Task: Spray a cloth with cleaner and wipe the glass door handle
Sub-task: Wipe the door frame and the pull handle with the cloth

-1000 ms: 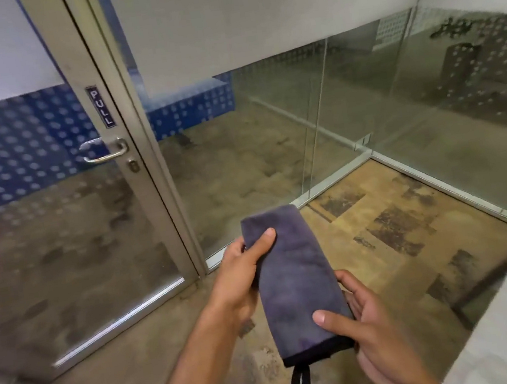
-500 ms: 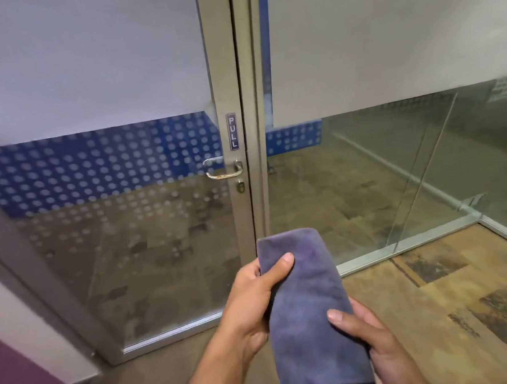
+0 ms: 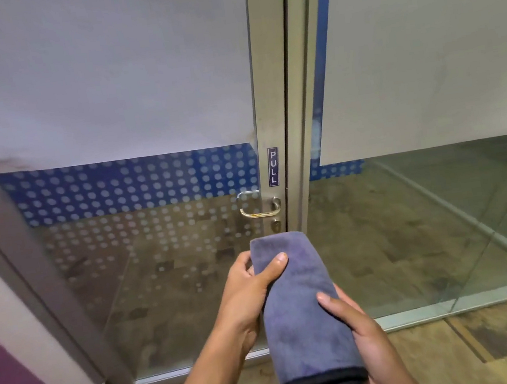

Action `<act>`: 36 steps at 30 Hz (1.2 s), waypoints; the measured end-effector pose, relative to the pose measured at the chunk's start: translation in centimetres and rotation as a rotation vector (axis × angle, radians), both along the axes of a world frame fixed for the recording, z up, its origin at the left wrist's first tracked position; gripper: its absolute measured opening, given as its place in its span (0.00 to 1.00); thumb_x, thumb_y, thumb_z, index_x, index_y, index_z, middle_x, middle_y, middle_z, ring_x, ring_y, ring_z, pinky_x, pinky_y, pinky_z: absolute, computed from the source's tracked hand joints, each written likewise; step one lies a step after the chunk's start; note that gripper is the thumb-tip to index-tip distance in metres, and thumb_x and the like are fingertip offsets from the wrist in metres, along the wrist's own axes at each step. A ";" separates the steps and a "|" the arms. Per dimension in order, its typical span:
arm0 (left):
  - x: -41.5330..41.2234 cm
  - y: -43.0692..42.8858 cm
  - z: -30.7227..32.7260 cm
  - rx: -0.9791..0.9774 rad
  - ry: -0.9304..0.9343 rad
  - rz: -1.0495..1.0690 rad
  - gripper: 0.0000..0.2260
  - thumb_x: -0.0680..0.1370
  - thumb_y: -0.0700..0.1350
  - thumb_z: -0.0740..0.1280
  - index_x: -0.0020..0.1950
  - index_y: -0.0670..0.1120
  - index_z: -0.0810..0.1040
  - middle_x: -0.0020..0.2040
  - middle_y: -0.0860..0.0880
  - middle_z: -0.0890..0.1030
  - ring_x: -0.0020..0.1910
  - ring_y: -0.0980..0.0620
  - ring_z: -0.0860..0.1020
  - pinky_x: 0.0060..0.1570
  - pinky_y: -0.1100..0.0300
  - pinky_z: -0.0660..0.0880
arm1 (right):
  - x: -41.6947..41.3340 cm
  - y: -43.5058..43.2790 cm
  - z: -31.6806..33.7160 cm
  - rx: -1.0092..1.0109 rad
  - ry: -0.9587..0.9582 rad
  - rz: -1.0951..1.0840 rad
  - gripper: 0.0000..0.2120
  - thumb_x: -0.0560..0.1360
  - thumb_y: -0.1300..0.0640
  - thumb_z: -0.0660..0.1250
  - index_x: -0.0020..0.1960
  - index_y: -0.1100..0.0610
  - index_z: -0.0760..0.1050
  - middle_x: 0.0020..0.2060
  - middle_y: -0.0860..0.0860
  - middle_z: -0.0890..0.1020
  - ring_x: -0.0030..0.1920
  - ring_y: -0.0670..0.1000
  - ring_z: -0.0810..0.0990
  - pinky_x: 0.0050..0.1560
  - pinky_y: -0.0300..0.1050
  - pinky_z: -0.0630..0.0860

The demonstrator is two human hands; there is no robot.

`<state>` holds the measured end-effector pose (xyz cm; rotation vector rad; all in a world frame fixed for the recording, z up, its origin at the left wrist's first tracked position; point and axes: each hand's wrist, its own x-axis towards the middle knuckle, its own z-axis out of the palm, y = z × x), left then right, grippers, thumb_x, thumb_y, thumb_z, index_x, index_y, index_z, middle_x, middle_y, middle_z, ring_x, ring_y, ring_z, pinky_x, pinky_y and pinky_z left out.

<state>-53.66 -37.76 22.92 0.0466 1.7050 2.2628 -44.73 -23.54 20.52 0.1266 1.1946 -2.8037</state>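
A folded grey-purple cloth [image 3: 303, 311] with a black hem lies between both hands at the lower middle. My left hand [image 3: 249, 292] grips its upper left edge, thumb on top. My right hand [image 3: 364, 335] holds its lower right side from underneath, thumb over the top. The metal door handle [image 3: 259, 205], a curved lever, sits on the glass door's frame just above the cloth's far end, apart from it. Below the handle is a small keyhole [image 3: 277, 225]. No spray bottle is in view.
A PULL sign [image 3: 274, 166] is fixed on the metal door frame [image 3: 271, 92]. The glass door [image 3: 138, 207] carries white film and a blue dotted band. A fixed glass wall [image 3: 442, 215] stands to the right. A purple-and-white wall [image 3: 8, 369] is on the left. Patterned floor lies below.
The view has swung left and closer to the door, so the handle now sits just above the cloth. Both hands keep the same hold on the cloth.
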 end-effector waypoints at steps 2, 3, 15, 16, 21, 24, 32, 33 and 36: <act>-3.0 0.8 0.5 -0.098 0.076 0.031 0.14 0.78 0.47 0.77 0.60 0.46 0.81 0.53 0.47 0.89 0.55 0.47 0.87 0.57 0.50 0.83 | -3.3 0.8 0.2 0.015 -0.014 -0.017 0.24 0.73 0.57 0.74 0.69 0.55 0.79 0.66 0.63 0.81 0.67 0.64 0.80 0.60 0.55 0.82; -4.5 1.2 0.7 -0.146 0.113 0.050 0.13 0.78 0.48 0.77 0.60 0.46 0.81 0.52 0.48 0.89 0.55 0.48 0.87 0.57 0.50 0.83 | -4.9 1.2 0.4 0.018 -0.016 -0.023 0.24 0.73 0.58 0.73 0.68 0.55 0.79 0.66 0.63 0.81 0.66 0.64 0.81 0.59 0.54 0.82; -18.4 5.5 2.2 -0.724 0.686 0.477 0.25 0.82 0.57 0.69 0.76 0.51 0.71 0.73 0.57 0.75 0.65 0.67 0.75 0.65 0.72 0.69 | -20.6 6.8 1.5 -0.075 -0.014 -0.035 0.18 0.76 0.64 0.69 0.65 0.55 0.81 0.63 0.62 0.83 0.61 0.63 0.84 0.51 0.53 0.84; -19.3 5.6 2.0 -0.771 0.745 0.502 0.27 0.83 0.57 0.67 0.79 0.49 0.68 0.79 0.53 0.70 0.75 0.60 0.71 0.73 0.64 0.67 | -21.4 7.1 1.5 -0.078 -0.018 -0.051 0.17 0.76 0.64 0.69 0.64 0.55 0.82 0.63 0.62 0.83 0.60 0.63 0.85 0.50 0.53 0.84; -25.3 5.0 1.2 -1.046 1.066 0.608 0.35 0.83 0.55 0.65 0.86 0.46 0.54 0.87 0.42 0.47 0.87 0.44 0.44 0.85 0.41 0.44 | -25.3 8.3 1.6 -0.046 -0.041 -0.207 0.17 0.73 0.64 0.71 0.61 0.55 0.82 0.59 0.60 0.86 0.53 0.60 0.87 0.45 0.55 0.86; -29.1 4.6 0.9 -1.182 1.212 0.727 0.36 0.84 0.58 0.63 0.86 0.46 0.51 0.86 0.41 0.43 0.86 0.41 0.41 0.83 0.34 0.42 | -27.4 9.1 2.1 -0.029 -0.030 -0.304 0.20 0.71 0.65 0.71 0.63 0.57 0.78 0.58 0.59 0.86 0.51 0.59 0.88 0.45 0.54 0.86; -37.4 4.1 1.6 -1.201 1.374 0.877 0.38 0.85 0.59 0.60 0.85 0.56 0.37 0.84 0.52 0.29 0.84 0.48 0.31 0.80 0.37 0.34 | -33.8 9.1 5.0 0.371 0.206 -0.832 0.19 0.75 0.71 0.70 0.64 0.59 0.78 0.56 0.54 0.86 0.56 0.50 0.84 0.59 0.48 0.81; -38.3 4.1 1.7 -1.202 1.373 0.891 0.38 0.85 0.59 0.60 0.85 0.56 0.37 0.84 0.52 0.28 0.84 0.48 0.31 0.80 0.37 0.33 | -34.9 8.8 5.8 0.525 0.249 -0.956 0.21 0.75 0.69 0.72 0.67 0.60 0.77 0.58 0.54 0.85 0.55 0.43 0.83 0.59 0.42 0.81; -40.4 3.8 1.5 -1.209 1.361 0.909 0.37 0.86 0.60 0.58 0.85 0.56 0.38 0.83 0.51 0.28 0.83 0.47 0.31 0.80 0.37 0.32 | -38.1 7.9 7.3 0.961 0.472 -1.294 0.21 0.72 0.64 0.73 0.64 0.65 0.77 0.54 0.53 0.79 0.50 0.38 0.78 0.51 0.37 0.78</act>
